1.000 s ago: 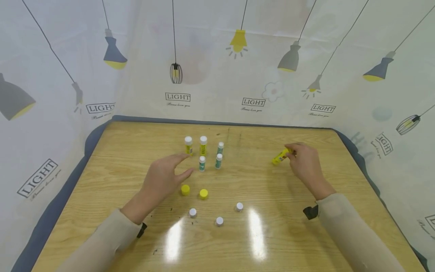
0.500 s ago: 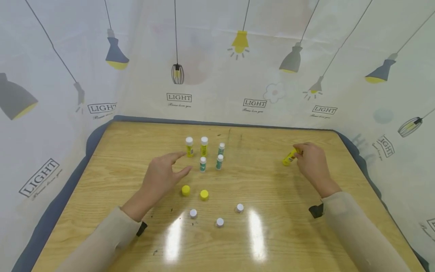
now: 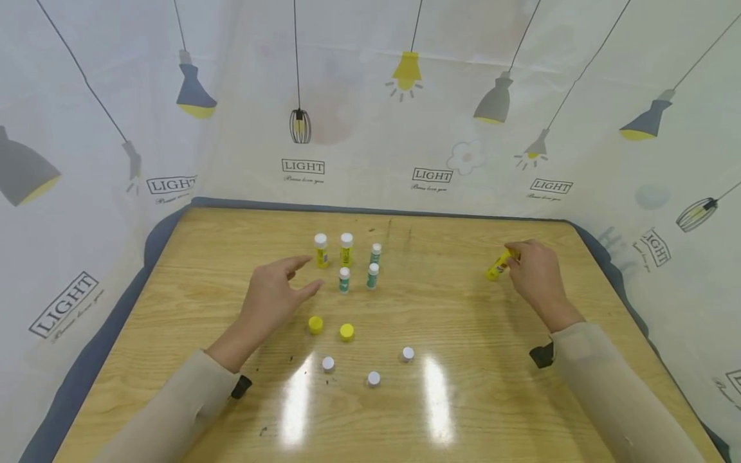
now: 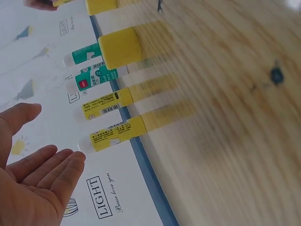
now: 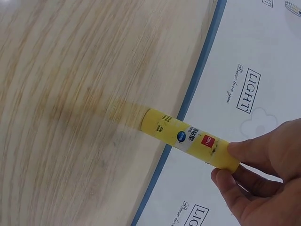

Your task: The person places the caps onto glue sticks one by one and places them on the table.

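Note:
My right hand (image 3: 535, 273) pinches a yellow glue stick (image 5: 181, 136) by its upper end, between thumb and fingers, on the right side of the table. The stick stands upright in the right wrist view, its lower end right at the tabletop. My left hand (image 3: 278, 289) is raised with fingers and thumb spread apart and nothing between them. Just beyond its fingertips stand two yellow glue sticks (image 3: 346, 252) with white tops. Beside them are three smaller green glue sticks (image 3: 373, 276), also white-topped and upright.
Nearer the person lie two yellow caps (image 3: 315, 325) and three small white caps (image 3: 374, 379), spread over the wooden table (image 3: 440, 308). A white cloth (image 3: 370, 180) printed with lamps stands around the table's back and sides.
My right hand has moved right with the yellow glue stick, slowing over the last half second. My left hand has drawn back slightly leftward, away from the standing sticks.

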Motion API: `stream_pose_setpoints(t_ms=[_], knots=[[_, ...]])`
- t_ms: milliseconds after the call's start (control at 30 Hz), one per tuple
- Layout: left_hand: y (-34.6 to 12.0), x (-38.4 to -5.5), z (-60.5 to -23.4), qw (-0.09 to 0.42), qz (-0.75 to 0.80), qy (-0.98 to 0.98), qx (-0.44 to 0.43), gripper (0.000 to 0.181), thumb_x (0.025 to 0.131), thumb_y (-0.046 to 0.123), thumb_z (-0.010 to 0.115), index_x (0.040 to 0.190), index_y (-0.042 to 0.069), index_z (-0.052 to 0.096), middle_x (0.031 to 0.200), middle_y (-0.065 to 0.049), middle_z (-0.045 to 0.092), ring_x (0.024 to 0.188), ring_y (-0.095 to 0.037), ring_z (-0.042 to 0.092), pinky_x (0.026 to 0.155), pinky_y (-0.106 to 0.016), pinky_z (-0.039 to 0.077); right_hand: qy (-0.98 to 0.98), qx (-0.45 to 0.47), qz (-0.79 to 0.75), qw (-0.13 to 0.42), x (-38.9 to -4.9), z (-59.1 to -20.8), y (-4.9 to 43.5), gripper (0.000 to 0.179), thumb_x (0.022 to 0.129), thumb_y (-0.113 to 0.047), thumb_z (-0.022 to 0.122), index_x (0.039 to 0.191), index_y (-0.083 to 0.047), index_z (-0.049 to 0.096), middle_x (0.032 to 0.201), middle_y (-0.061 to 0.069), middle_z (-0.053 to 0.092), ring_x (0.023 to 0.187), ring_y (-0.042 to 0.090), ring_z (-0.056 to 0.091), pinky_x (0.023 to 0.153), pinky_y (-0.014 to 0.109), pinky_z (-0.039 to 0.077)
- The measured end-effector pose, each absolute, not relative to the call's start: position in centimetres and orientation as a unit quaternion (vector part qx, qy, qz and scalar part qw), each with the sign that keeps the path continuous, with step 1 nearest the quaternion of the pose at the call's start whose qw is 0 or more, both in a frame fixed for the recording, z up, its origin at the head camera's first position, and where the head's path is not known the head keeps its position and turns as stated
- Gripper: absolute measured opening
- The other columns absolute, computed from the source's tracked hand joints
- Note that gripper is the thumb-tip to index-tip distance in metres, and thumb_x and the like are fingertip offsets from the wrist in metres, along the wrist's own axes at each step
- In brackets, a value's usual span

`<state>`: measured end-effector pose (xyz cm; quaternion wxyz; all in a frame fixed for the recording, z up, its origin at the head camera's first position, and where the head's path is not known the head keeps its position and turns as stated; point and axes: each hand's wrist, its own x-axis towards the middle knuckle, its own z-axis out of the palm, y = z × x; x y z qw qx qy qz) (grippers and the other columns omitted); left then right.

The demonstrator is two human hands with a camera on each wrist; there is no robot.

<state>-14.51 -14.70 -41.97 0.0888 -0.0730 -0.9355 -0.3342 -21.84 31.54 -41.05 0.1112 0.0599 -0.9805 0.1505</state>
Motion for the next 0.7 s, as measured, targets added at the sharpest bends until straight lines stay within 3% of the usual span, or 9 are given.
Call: stream_pose_setpoints(t_ms=[300,700], knots=[[-15.1,-15.2,-42.0,0.051,-0.358,-0.931,-0.039,0.057,0.091,0.038,0.078,0.138,0.009,0.062,0.133,-0.017,0.065,0.114,-0.038,0.067,0.092,-0.050,0.060,-0.982,0.058,0.139,0.111,-22.0,-41.2,31.9,0.031,0.094,0.001,0.065,0.124,0.009,0.065,0.118,0.033,0.063,0.105,0.048,0.062,0.084,0.061,0.054],[-16.0,-16.3,-42.5,-0.004,-0.401,-0.916,-0.015,0.069,0.092,0.043,0.075,0.147,0.007,0.052,0.145,-0.019,0.055,0.126,-0.040,0.059,0.101,-0.049,0.054,-0.980,0.050,0.149,0.120,-21.9,-41.2,32.0,0.034,0.094,-0.002,0.067,0.127,0.008,0.064,0.110,0.030,0.066,0.096,0.042,0.064,0.077,0.054,0.056]])
